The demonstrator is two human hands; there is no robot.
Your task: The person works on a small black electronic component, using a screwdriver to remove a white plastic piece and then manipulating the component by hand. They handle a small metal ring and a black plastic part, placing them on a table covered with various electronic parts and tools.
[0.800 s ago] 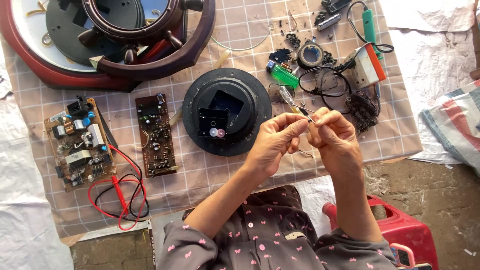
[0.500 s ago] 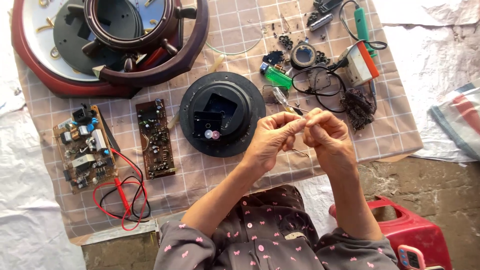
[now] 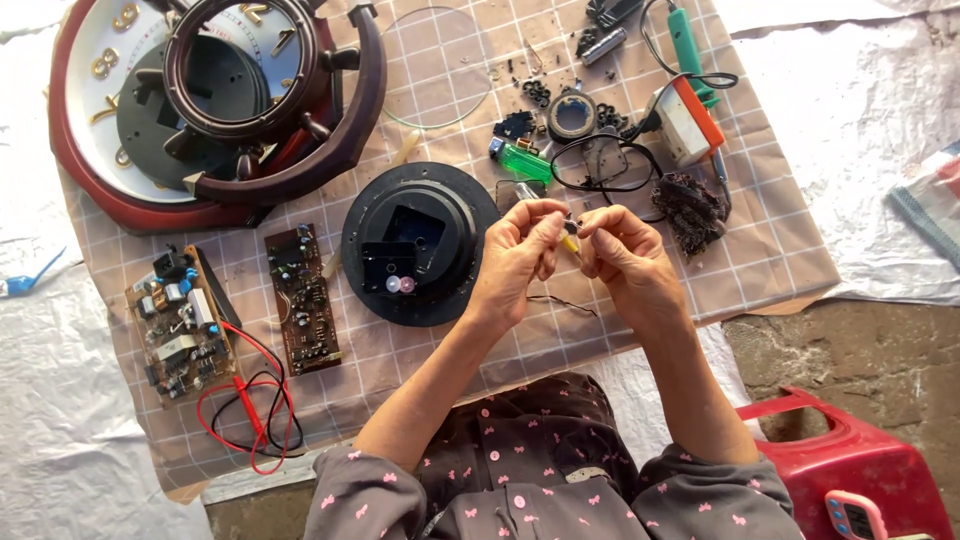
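- My left hand (image 3: 515, 262) and right hand (image 3: 620, 258) meet at centre frame, fingertips pinched shut on a tiny part (image 3: 570, 226); too small to identify
- A thin black wire (image 3: 565, 301) trails below, its upper end hidden by my hands
- The black round clock back (image 3: 415, 243) lies just left; wall clock frame (image 3: 210, 100) is cut off upper left

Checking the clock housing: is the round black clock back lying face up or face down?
Back side up: the black clock back shows its square recess and small gears.

two circuit boards (image 3: 180, 325), one green lighter (image 3: 524, 161), one tape roll (image 3: 572, 115)
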